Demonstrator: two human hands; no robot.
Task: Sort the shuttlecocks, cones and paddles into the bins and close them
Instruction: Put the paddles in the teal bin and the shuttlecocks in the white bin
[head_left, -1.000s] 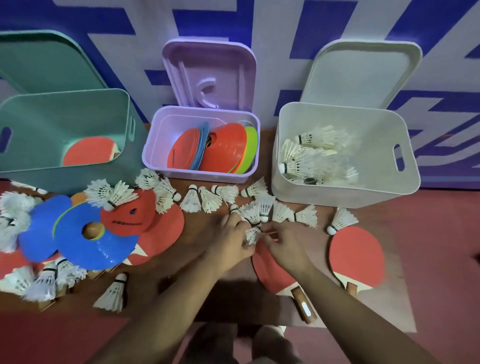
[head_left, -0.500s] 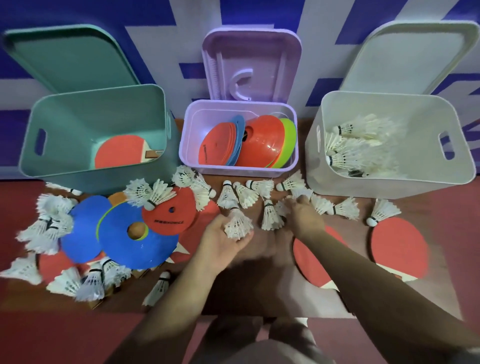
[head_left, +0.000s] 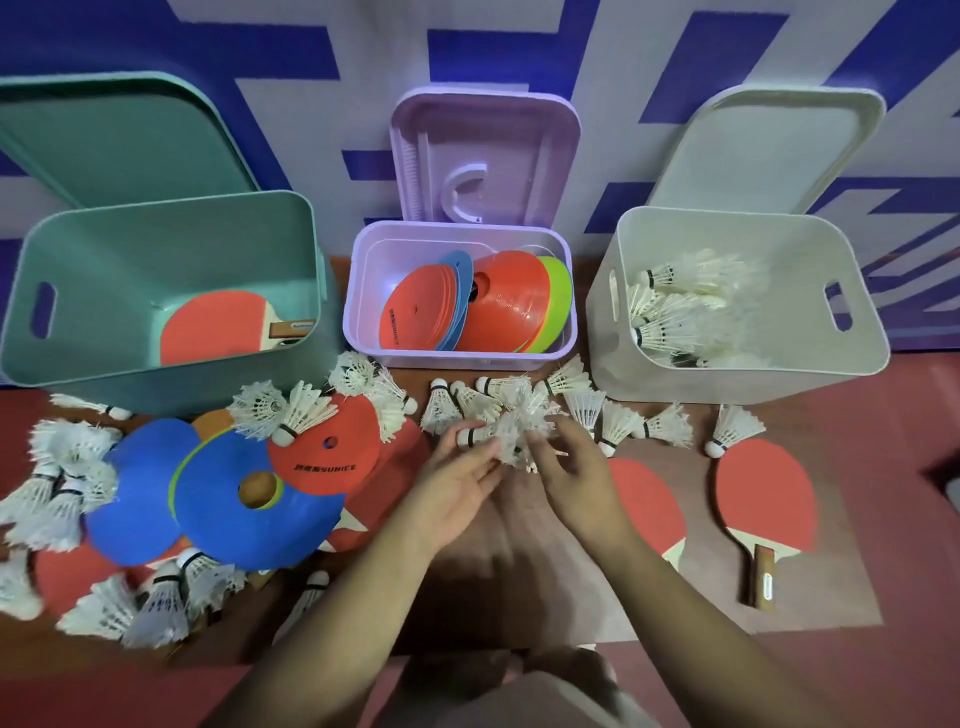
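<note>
In front of the lilac plastic bin (head_left: 357, 312), the left hand (head_left: 454, 480) and right hand (head_left: 574, 470) hold a bunch of white feathered shuttlecocks (head_left: 514, 434) between them, fingers loosely curled round it.

All three bins stand uncovered, lids (head_left: 769, 150) leaning on the wall (head_left: 322, 52) behind. From the left hand (head_left: 452, 483) and right hand (head_left: 576, 473), which pinch a shuttlecock bunch (head_left: 517, 434), the air up and right to the white bin (head_left: 675, 387) is open; only its near wall rises between. Its shuttlecock pile (head_left: 685, 312) leaves room above. A row of shuttlecocks (head_left: 462, 402) lines the mat (head_left: 519, 582) just before the purple bin (head_left: 363, 291), itself crowded with upright cones (head_left: 506, 306). The green bin (head_left: 130, 260) holds one paddle (head_left: 218, 327) low down. Blue cones (head_left: 291, 525) and loose shuttlecocks (head_left: 52, 499) crowd the left side
</note>
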